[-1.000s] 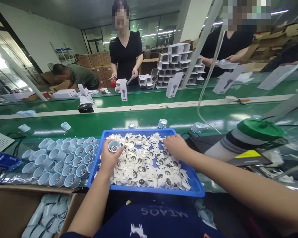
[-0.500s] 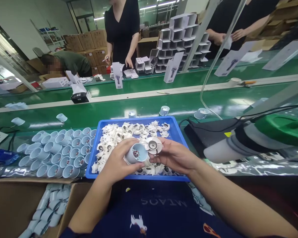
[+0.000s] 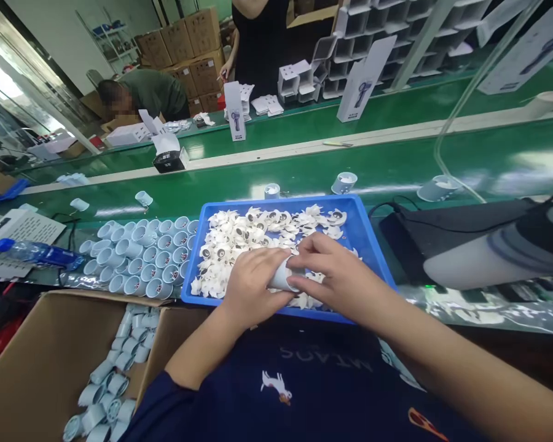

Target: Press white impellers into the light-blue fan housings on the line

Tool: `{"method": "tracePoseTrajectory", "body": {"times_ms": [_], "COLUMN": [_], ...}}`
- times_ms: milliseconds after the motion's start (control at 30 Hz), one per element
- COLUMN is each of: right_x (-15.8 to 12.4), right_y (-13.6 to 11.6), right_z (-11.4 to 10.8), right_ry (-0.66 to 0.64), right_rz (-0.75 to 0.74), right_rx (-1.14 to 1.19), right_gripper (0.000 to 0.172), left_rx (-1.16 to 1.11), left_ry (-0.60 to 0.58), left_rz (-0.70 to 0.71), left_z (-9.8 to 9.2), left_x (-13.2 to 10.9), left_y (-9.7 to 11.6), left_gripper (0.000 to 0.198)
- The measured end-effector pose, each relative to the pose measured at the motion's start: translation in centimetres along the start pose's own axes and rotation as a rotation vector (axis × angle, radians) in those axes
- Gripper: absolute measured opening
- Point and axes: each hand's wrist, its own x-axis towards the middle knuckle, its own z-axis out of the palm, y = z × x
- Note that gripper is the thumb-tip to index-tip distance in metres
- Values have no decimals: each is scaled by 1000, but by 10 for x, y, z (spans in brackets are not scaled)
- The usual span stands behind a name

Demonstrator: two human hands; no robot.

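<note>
On my feed, the left hand [image 3: 253, 285] and right hand [image 3: 338, 270] clamp a pale blue plastic cup [image 3: 283, 276] together over the blue tray [image 3: 276, 201] of white pieces [image 3: 249, 236]; fingers hide most of the cup, so I cannot make out its ends.

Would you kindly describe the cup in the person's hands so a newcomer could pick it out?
By the green conveyor belt, find the blue tray of white pieces. Over it, a pale blue cup sits between the left hand and right hand. Unlike the cups clustered beside the tray, this one is held.
</note>
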Motion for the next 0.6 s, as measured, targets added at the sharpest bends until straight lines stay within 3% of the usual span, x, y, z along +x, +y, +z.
{"method": "tracePoseTrajectory", "body": {"times_ms": [67, 167, 267, 367, 467, 600], "right_x": [3, 0, -17, -40, -58, -76], "right_y": [2, 1, -3, -3, 4, 11], "right_z": [0, -8, -28, -47, -52, -46], "right_ry": [26, 91, 178, 291, 412, 455], "right_rz": [-27, -34, -47, -34, 28, -28], "right_rx": [-22, -26, 24, 46, 6, -29], "right_gripper": [11, 15, 33, 27, 14, 11], "left_rx": [36, 5, 1, 73, 92, 230], "left_ry": [70, 63, 46, 45, -91, -292], "left_rz": [19, 11, -51, -121, -178, -329], "left_z": [5, 6, -4, -17, -21, -3], "left_x": [1, 4, 8, 18, 46, 110], "left_y": [4, 2, -16, -44, -72, -105], "left_gripper": [46, 48, 55, 58, 55, 39]}}
